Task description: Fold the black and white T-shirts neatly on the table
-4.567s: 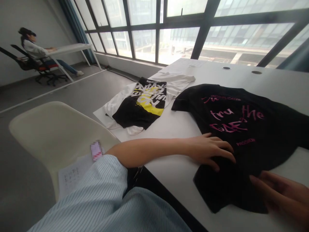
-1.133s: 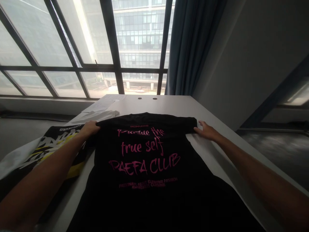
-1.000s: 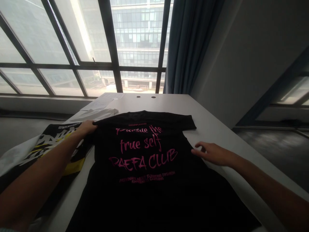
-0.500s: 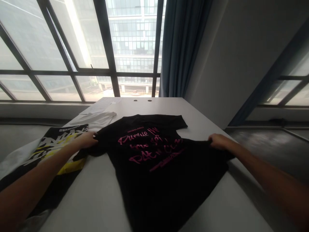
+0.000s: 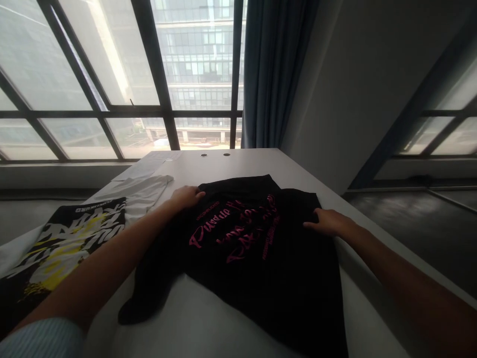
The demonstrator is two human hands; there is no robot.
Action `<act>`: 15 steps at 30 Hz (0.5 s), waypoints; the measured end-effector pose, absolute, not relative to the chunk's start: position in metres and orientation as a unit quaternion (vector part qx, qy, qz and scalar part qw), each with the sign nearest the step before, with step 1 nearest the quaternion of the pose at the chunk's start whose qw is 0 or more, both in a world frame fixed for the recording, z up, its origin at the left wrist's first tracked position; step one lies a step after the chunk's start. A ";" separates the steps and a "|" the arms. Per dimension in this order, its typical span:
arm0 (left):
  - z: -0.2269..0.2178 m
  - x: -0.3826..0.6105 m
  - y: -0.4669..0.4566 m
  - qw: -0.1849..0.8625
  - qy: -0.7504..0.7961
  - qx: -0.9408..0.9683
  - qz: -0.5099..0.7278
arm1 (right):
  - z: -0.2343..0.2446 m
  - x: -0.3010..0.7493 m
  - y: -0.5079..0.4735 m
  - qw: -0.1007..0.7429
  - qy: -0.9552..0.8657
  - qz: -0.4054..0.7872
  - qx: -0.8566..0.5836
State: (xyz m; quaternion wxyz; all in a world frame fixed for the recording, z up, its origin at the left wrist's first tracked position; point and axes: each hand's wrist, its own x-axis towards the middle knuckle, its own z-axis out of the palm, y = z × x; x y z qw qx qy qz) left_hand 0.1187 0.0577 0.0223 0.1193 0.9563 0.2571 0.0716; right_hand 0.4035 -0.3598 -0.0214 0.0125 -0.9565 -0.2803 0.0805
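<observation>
A black T-shirt (image 5: 298, 278) with pink lettering lies spread and partly rumpled, its back end toward the windows. My left hand (image 5: 188, 196) is closed on its upper left edge, thumb and fingertips at the cloth. At the right edge, my right hand (image 5: 326, 222) has the black fabric between thumb and fingers; some of its fingertips are hidden. One sleeve (image 5: 147, 293) hangs loosely folded at the lower left, below my left forearm.
A black T-shirt with a white and yellow print (image 5: 74, 243) lies at the left, on white cloth (image 5: 149, 191). The white table (image 5: 253, 161) has two round holes near its far edge. Windows and a blue curtain (image 5: 276, 74) stand behind it.
My left hand has moved right and away from me, bringing the hands closer together. The black T-shirt has turned and bunched, with its lettering slanted more. My right hand has shifted slightly left.
</observation>
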 end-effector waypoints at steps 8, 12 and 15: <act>-0.022 0.263 0.060 0.116 0.185 0.973 0.077 | -0.031 0.374 -0.392 0.074 -0.287 0.126 -0.947; -0.041 0.283 0.086 0.115 0.204 0.970 0.070 | -0.025 0.381 -0.377 0.092 -0.304 0.170 -0.933; -0.045 0.280 0.112 0.117 0.235 0.962 0.070 | -0.024 0.404 -0.366 0.062 -0.326 0.138 -0.933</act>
